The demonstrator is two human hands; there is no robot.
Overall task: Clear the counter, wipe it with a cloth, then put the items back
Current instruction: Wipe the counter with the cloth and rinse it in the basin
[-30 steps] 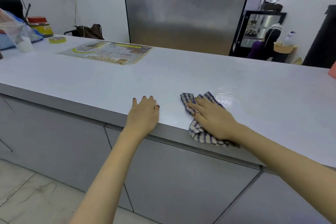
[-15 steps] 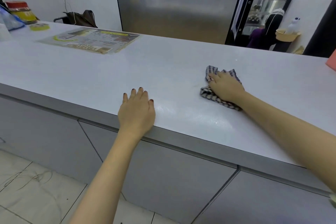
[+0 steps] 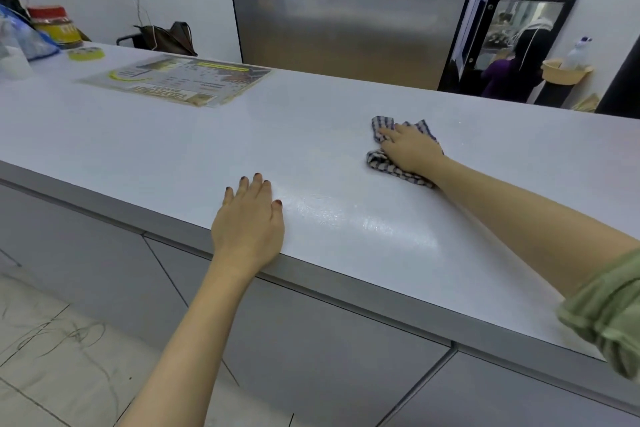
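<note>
My right hand (image 3: 410, 149) lies flat on a crumpled checked cloth (image 3: 377, 161), pressing it to the white counter (image 3: 173, 149) about halfway across its depth. My left hand (image 3: 249, 222) rests palm down at the counter's front edge, fingers spread, with nothing in it. A wet sheen (image 3: 363, 218) shows on the surface between the two hands.
A laminated menu sheet (image 3: 180, 80) lies at the back left. Further left are a yellow tape roll (image 3: 86, 53), a red-lidded jar (image 3: 55, 24) and a plastic bag (image 3: 24, 42). A steel panel (image 3: 346, 3) rises behind the counter. A person stands in the doorway (image 3: 512, 66) at the back right.
My right hand has pushed the cloth from the front edge away across the counter, then slightly leftward. My left hand has stayed in place at the edge.
</note>
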